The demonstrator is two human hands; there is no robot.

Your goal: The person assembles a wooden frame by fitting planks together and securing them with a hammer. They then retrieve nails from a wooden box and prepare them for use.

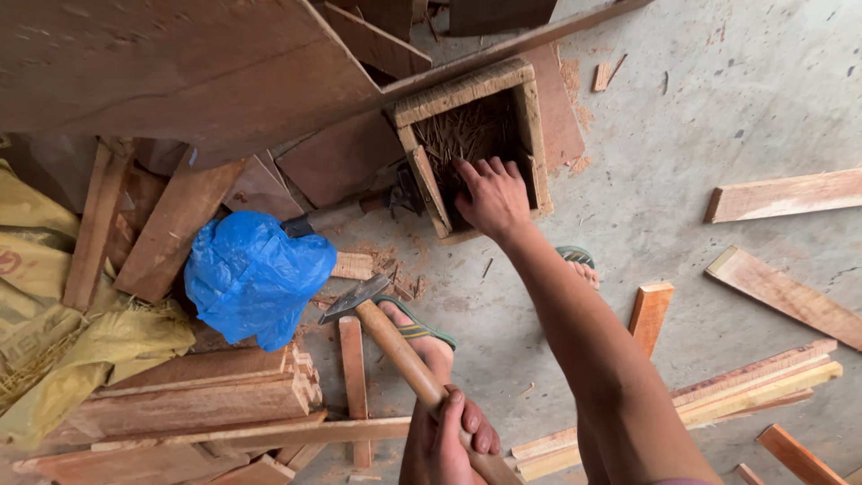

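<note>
Hammer (pixel 395 346) with a wooden handle sits in the left hand (pixel 449 440), whose grip is clenched around the lower handle near the bottom edge of the floor (pixel 718 99) in view; its steel head points up-left, just beside a blue plastic bag (pixel 256 278). The right hand (pixel 492 198) reaches into a small open wooden box (pixel 530 126) filled with nails (pixel 462 135), fingers curled down among them; what that grip holds cannot be told. The box stands on the concrete floor toward the far edge, against leaning boards (pixel 180 63). A sandalled foot (pixel 422 337) rests under the hammer handle. Loose wood strips (pixel 772 377) lie at the right.
</note>
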